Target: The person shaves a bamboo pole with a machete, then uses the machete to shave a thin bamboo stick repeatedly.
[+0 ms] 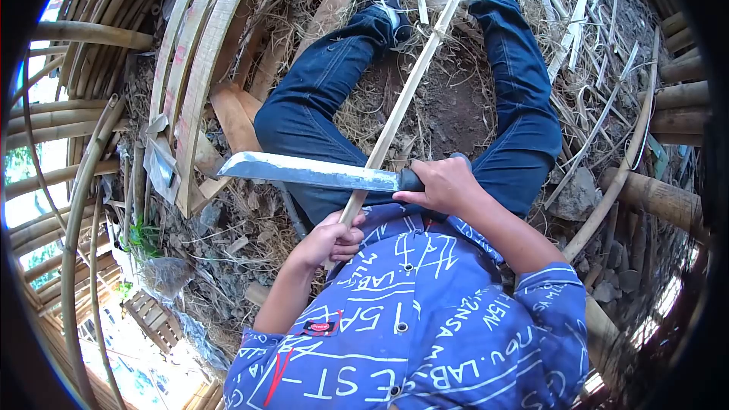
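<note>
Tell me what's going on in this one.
A person is sitting or crouching with legs spread on ground littered with shavings. The left hand grips a long, thin strip of wood near its lower end, and the right hand holds a machete by its handle. The blade lies crosswise to the strip, just beyond the left hand.

Bamboo poles line the left; a green plant sits near crumpled plastic and a crate.
</note>
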`<state>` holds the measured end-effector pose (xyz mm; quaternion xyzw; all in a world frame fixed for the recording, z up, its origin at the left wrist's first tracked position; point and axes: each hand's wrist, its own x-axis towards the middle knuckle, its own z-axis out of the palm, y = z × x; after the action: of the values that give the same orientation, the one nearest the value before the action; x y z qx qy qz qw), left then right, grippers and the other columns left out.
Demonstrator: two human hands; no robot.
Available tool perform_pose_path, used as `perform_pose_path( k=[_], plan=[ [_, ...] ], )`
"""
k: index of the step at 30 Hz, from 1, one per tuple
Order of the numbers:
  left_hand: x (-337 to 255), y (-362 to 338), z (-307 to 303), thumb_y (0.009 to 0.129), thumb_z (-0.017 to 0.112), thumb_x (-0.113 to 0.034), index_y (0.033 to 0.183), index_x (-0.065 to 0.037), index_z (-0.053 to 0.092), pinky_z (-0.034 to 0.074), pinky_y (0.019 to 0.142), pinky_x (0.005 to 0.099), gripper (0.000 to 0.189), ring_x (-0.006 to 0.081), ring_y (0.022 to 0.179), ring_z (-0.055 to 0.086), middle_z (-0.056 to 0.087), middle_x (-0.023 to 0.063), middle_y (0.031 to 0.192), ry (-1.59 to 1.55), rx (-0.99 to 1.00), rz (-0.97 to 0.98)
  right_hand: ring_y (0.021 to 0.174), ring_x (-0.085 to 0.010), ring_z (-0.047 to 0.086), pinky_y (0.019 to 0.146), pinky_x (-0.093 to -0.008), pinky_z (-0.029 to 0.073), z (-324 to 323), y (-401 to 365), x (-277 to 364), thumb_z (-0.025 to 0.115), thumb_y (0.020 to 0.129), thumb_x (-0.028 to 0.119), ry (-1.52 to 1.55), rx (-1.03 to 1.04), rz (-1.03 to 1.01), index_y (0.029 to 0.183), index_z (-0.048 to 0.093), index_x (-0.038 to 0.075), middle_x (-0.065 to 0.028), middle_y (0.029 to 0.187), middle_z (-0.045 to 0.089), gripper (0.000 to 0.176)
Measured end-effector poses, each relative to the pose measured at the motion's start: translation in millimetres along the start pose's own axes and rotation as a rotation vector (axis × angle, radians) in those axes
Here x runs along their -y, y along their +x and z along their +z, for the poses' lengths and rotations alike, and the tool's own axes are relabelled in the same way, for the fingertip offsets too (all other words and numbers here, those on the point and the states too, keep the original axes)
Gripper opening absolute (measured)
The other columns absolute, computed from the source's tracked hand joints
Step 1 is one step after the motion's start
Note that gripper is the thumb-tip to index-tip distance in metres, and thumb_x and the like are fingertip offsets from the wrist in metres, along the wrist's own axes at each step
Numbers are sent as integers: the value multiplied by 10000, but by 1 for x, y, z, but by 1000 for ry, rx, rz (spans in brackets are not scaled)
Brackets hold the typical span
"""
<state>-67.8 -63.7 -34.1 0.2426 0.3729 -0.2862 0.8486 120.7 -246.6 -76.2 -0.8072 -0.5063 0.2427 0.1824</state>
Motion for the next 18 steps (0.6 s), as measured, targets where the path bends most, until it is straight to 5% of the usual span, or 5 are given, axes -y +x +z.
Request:
perform_pose_path(
  k=[7,11,18],
  plan=[
    [3,-4,-9,742,483,-32,946,-104,366,209,344,188,246,14,394,279,341,-52,582,-81,33,18,609,-312,668,523,-429,491,4,1,-7,580,806,668,-21,-38,-16,762,615,67,-119,649,654,604],
    [5,-27,-32,781,452,-19,924,-118,361,211,355,190,196,19,399,271,324,-51,587,-112,73,-12,676,-340,677,604,-467,513,-14,0,-73,563,816,672,-106,-58,395,811,629,75,-157,691,666,600],
    [-4,-22,-18,751,430,-12,919,-115,351,200,349,192,212,13,411,266,321,-53,600,-72,71,-37,671,-373,657,594,-489,499,-23,-2,-104,547,824,677,-181,-100,323,801,615,67,-172,691,658,614]
  ],
)
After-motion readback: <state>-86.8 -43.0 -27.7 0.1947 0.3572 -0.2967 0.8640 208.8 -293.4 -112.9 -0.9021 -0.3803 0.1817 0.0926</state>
